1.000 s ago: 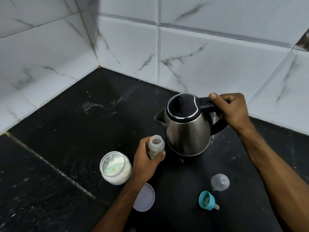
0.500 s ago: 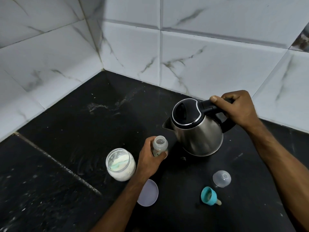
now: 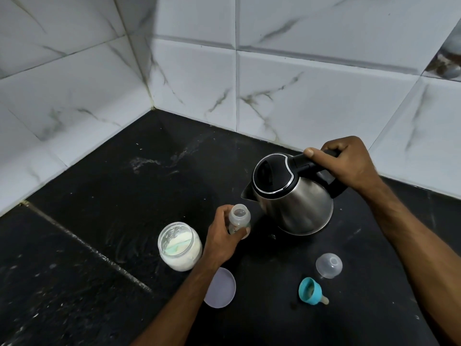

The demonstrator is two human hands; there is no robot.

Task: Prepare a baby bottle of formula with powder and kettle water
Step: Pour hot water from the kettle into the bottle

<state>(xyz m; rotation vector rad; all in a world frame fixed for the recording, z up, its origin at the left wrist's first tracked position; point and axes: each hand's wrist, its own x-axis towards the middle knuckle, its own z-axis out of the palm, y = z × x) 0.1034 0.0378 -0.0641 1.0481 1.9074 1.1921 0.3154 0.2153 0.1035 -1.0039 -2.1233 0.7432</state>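
White marbled tiles are meeting a black counter (image 3: pixel 104 196) in the corner where we are working. Our right hand (image 3: pixel 346 166) is gripping the kettle (image 3: pixel 291 196) by its handle, fingers wrapped tight and thumb on top, and we are holding it clear of the counter. Compared with a second ago, the kettle is sitting further from the bottle (image 3: pixel 239 218), spout no longer beside its mouth, so we judge we are lining up the pour rather than pouring. Our left hand (image 3: pixel 222 238) is curling around the open bottle, steadying it just left of the kettle's spout. Left of the bottle, the open powder jar (image 3: pixel 179 245) is standing close by, its lid (image 3: pixel 220 288) lying in front. In front of the kettle, the clear cap (image 3: pixel 328 265) and teal nipple ring (image 3: pixel 310 290) are lying apart. Nothing is blocking the spout's path.
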